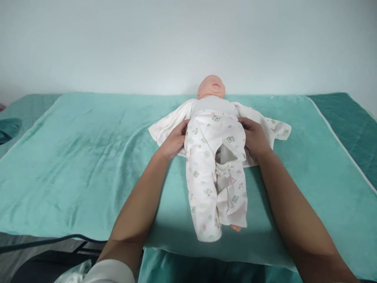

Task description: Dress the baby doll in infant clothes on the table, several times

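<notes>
Doll (214,103) lying on green cover (88,165), head (210,85) pointing toward 12 o'clock. Patterned trousers (203,165) covering lower body. Left hand (174,140) touching trousers at 10 o'clock, right hand (256,137) at 2 o'clock; fabric hiding fingertips, cannot tell whether grasping. White jacket (173,120) spreading underneath.

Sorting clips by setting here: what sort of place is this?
An indoor room, perhaps a bedroom or practice space: a green blanket is spread out wide, a baby doll lies on it, and a plain wall stands behind.
</notes>
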Available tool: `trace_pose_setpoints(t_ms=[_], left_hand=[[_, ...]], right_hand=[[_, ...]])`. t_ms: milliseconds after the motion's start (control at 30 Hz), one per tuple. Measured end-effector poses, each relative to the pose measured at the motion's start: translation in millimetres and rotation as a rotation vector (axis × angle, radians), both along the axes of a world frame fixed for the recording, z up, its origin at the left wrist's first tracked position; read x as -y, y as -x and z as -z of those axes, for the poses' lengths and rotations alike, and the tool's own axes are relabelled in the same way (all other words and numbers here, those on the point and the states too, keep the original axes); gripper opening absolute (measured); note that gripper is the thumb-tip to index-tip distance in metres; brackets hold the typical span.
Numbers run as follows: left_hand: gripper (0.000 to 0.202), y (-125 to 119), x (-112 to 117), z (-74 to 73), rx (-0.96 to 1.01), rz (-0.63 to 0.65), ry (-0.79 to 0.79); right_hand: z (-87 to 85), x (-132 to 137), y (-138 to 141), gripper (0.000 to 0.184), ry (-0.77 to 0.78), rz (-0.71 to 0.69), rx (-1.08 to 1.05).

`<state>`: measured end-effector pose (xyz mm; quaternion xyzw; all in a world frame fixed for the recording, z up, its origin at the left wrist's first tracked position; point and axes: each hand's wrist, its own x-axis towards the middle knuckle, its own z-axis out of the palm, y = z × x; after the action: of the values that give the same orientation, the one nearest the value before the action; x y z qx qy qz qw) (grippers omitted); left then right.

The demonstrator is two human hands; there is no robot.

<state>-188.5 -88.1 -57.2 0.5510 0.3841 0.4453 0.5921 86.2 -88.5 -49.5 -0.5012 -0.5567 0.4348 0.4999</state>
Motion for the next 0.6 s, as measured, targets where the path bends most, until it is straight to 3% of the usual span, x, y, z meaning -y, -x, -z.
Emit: trace_pose_setpoints(t_ms=[200, 433, 600], left_hand=[[0.043, -3.2, -3.4, 4.0, -0.02, -0.137, -0.075], [0.017, -15.9, 0.5, -0.8, -0.021, -0.268, -0.113], [0.023, -16.4, 5.1, -4.3, 0.015, -0.323, -0.056]], right_hand=[[3.1, -3.9, 2.7, 0.024, 0.075, 0.016, -0.188], [0.8, -7.6, 5.5, 0.03, 0.169, 0.06, -0.228], [2.0, -7.0, 6.4, 0.028, 0.149, 0.024, -0.179]])
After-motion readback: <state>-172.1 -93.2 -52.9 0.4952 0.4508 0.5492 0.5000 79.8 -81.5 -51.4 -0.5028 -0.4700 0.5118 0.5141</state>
